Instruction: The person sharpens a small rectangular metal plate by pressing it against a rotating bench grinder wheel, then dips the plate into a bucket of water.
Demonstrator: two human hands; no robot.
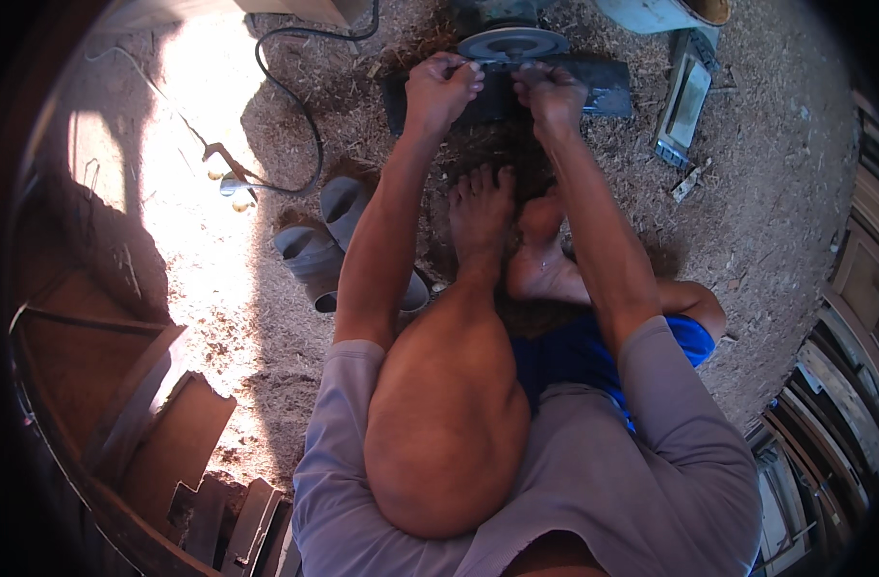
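Note:
Both arms reach forward to a pale grey grinding wheel [512, 44] at the top of the head view. My left hand [443, 88] is closed in a pinch just left of the wheel's near edge. Opposite it, my right hand [552, 94] is also closed, thumb and fingers pressed together. Whatever they pinch lies along the wheel's rim and is too thin and dark to make out. Under the hands lies a dark flat board [605, 88], wider than the wheel. My bare feet rest on the ground close to it.
Grey slip-on shoes [309, 252] stand left of my feet. A black cable [316, 144] curls across the ground. Right of the board lies a long grey block-like tool [685, 101], near a white bucket [641, 13]. Wooden boards [185, 428] lean at lower left; stacked planks [824, 413] line the right.

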